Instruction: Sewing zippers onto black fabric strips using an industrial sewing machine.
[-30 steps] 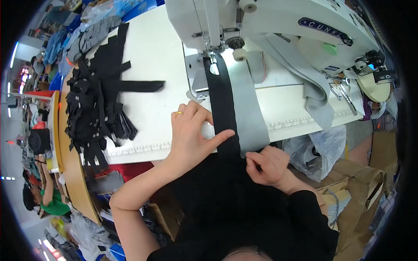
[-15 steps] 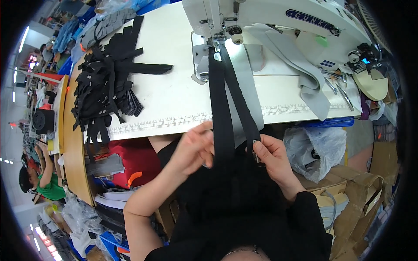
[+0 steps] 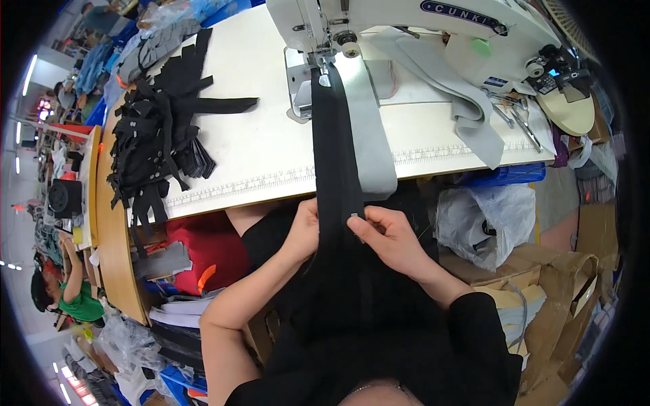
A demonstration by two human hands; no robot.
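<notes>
Two long black fabric strips (image 3: 334,149) run from under the presser foot (image 3: 324,73) of a white sewing machine (image 3: 396,15) down toward my lap, one lying over the other. My left hand (image 3: 302,229) is closed on their left edge just off the table's front edge; its fingertips are partly hidden behind the fabric. My right hand (image 3: 395,242) pinches the right edge at about the same height. A small pale, shiny bit (image 3: 353,216) shows at the right thumb, too small to name. Under the black strips lies a light grey strip (image 3: 376,162).
Black strips are heaped (image 3: 152,128) on the left of the white table (image 3: 237,145). Grey fabric (image 3: 467,101), metal hand tools (image 3: 521,122) and a pincushion-like pale round pad (image 3: 572,111) lie right. A plastic bag (image 3: 484,227) and cardboard box (image 3: 548,304) stand below; a co-worker (image 3: 74,294) sits far left.
The right hand has moved left, bringing the right strip over against the left one, so the gap between them has closed. My left hand, loosely open before, now grips the strips' edge.
</notes>
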